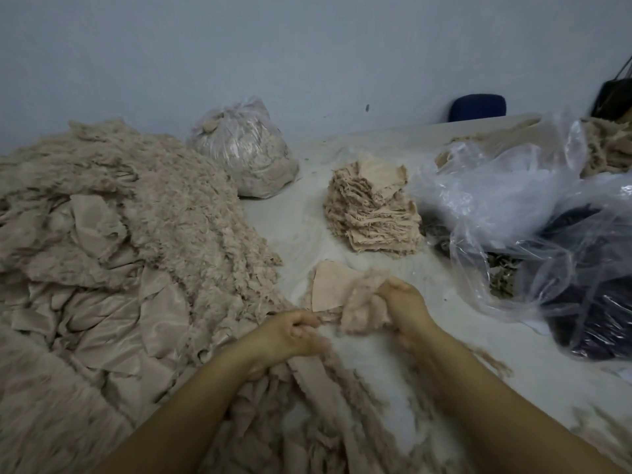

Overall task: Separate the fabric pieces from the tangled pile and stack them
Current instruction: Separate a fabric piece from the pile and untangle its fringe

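Pile (113,241) of beige fabric fills the left of the table (297,213) and spills toward me under both forearms. I see the right hand (405,309) clutching a fuzzy scrap (362,302), fingers curled into it. The left hand (290,331) pinches a frayed strip at the scrap's near edge (motion blur hides the exact finger hold). A flat piece (328,289) lies just behind the hands. The stack (371,213) of sorted pieces sits beyond it, mid-table. A tied bag (244,148) stands behind the pile; loose clear bags (513,206) lie at right.
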### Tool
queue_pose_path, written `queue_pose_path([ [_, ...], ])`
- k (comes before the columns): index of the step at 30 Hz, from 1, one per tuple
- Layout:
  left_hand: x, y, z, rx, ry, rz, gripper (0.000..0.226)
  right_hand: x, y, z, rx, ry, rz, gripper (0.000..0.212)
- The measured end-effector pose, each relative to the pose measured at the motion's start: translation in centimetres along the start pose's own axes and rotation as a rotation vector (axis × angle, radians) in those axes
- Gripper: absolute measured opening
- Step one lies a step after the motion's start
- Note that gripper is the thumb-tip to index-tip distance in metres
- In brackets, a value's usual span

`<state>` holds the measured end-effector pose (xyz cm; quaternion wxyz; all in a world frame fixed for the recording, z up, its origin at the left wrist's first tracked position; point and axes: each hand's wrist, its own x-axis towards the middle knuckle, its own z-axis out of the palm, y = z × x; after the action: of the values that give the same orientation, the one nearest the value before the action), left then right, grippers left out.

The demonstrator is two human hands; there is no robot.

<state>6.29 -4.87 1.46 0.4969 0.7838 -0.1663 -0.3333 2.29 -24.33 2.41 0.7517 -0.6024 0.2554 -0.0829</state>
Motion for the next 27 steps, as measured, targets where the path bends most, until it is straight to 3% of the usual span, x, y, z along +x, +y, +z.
queue_pose_path([
  [3,0.7,1.2,0.6,-0.084,0.063,0.051,0.105,-0.4,0.2,1.1,-0.24,-0.148,-0.015,0.006],
  [4,1.0,1.7,1.3,-0.126,0.099,0.09,0.108,-0.7,0.3,1.8,-0.256,-0.185,-0.027,0.004],
  [6,2.0,2.1,2.5,-0.238,0.252,0.184,0.078,-1.2,0.4,2.7,-0.257,-0.232,-0.054,0.001],
  [9,3.2,2.2,2.8,-0.343,0.501,0.233,0.005,-0.9,0.4,2.7,-0.194,-0.178,-0.091,0.016],
  [13,4.2,1.7,2.0,-0.321,0.685,0.256,0.035,0.1,1.0,1.9,-0.058,-0.09,-0.1,0.021],
  [18,6.8,2.1,0.8,-0.078,0.766,0.269,0.039,2.5,1.7,1.6,-0.123,0.098,-0.261,0.019],
  [21,8.4,2.6,-0.5,0.165,0.766,0.23,0.032,4.2,1.3,1.1,-0.337,0.208,-0.39,0.018],
  [23,8.9,2.7,-1.0,0.17,0.678,0.177,0.024,4.9,1.1,0.6,-0.568,0.207,-0.38,0.017],
  [24,8.6,2.8,-1.1,0.162,0.641,0.172,0.027,4.9,1.1,0.4,-0.692,0.208,-0.347,0.026],
  [25,8.1,2.9,-1.3,0.187,0.621,0.224,0.027,4.6,1.1,0.2,-0.772,0.213,-0.348,0.034],
  [27,5.8,3.5,-1.8,0.281,0.549,0.389,0.014,3.2,1.2,0.5,-0.745,0.191,-0.517,0.028],
])
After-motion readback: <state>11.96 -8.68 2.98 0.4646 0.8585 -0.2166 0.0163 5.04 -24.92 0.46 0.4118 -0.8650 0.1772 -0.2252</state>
